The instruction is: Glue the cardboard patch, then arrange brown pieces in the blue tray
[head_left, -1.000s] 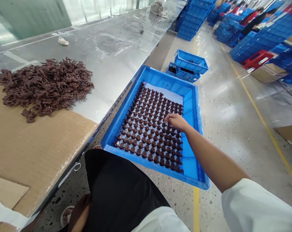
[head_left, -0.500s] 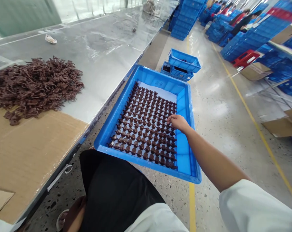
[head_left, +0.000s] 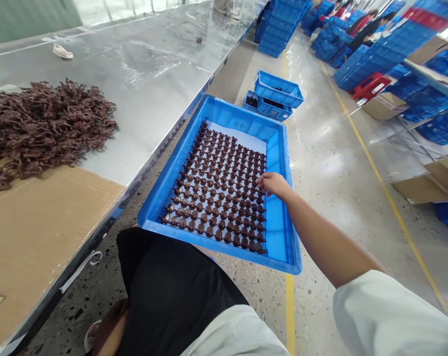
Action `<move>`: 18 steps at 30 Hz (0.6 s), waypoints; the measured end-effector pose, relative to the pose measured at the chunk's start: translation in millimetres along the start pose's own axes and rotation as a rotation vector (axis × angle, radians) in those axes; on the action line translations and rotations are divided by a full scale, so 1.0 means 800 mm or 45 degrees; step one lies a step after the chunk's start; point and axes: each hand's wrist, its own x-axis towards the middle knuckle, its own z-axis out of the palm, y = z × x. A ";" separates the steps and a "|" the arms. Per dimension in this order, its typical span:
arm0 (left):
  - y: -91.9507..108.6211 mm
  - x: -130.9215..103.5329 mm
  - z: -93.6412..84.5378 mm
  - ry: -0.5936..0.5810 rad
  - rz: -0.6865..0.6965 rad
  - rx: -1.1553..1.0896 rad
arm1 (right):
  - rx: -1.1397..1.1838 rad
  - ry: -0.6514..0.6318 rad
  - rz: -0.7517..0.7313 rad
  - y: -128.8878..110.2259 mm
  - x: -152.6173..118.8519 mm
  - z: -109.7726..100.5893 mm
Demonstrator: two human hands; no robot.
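My right hand reaches over the right side of a blue plastic tray. Its fingers are bent and pinched together at the right end of a row of small dark brown round pieces. What lies between the fingertips is too small to make out. These glossy pieces, with thin pointed stems between them, lie in many rows on a white sheet inside the tray. My left hand is out of view.
To the left, a metal-topped table bears a heap of brown stringy pieces and a cardboard sheet. Blue bins stand on the floor beyond the tray. Stacked crates, a red stool and people are farther off.
The whole view has shifted slightly, so table and tray appear a little more to the left and higher. My right hand stays pinched, slightly lower along the tray's right side.
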 end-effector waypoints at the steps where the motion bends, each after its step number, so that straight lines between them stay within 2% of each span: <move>1: -0.002 0.005 -0.001 -0.048 -0.057 -0.026 | -0.012 0.005 0.004 0.001 0.002 -0.003; 5: -0.007 0.015 -0.006 -0.108 -0.081 -0.108 | -0.078 -0.028 0.073 0.003 0.007 -0.011; 8: 0.000 0.008 -0.007 -0.160 -0.071 -0.111 | -0.245 -0.120 0.080 0.001 0.010 -0.009; 10: 0.008 -0.003 -0.006 -0.104 -0.028 -0.115 | -0.500 -0.129 -0.005 -0.001 0.013 -0.008; 13: 0.020 -0.020 -0.002 0.034 0.012 -0.156 | -0.850 -0.023 -0.161 -0.003 0.018 -0.012; 15: 0.025 -0.027 0.000 0.060 0.006 -0.168 | -0.976 0.034 -0.244 -0.005 0.020 -0.017; 18: 0.026 -0.029 0.000 0.060 0.024 -0.118 | -1.164 0.007 -0.369 -0.009 0.022 -0.026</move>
